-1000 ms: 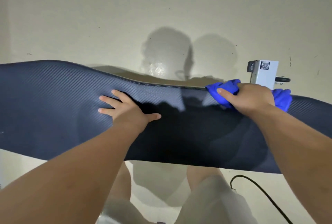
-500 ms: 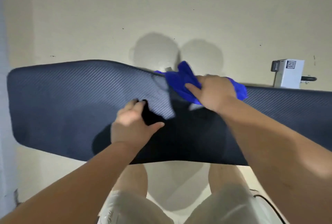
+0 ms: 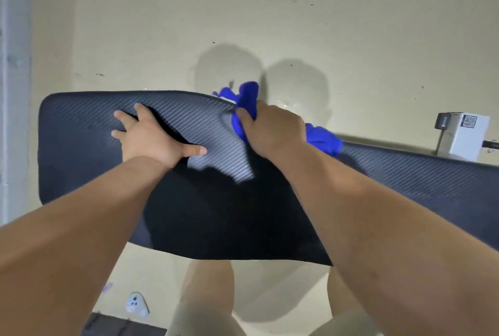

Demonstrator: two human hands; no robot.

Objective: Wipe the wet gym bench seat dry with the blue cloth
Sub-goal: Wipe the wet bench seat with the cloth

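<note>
Left hand (image 3: 151,141), fingers (image 3: 122,117) spread flat on the bench seat (image 3: 81,133). Right hand (image 3: 272,130), fingers curled, grips the blue cloth (image 3: 324,139) bunched beneath them at the seat's far edge.

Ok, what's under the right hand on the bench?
The blue cloth, bunched against the bench seat at its far edge; folds stick out past the right hand on both sides. The cloth's middle and the seat beneath are covered, so wetness there cannot be seen.
</note>
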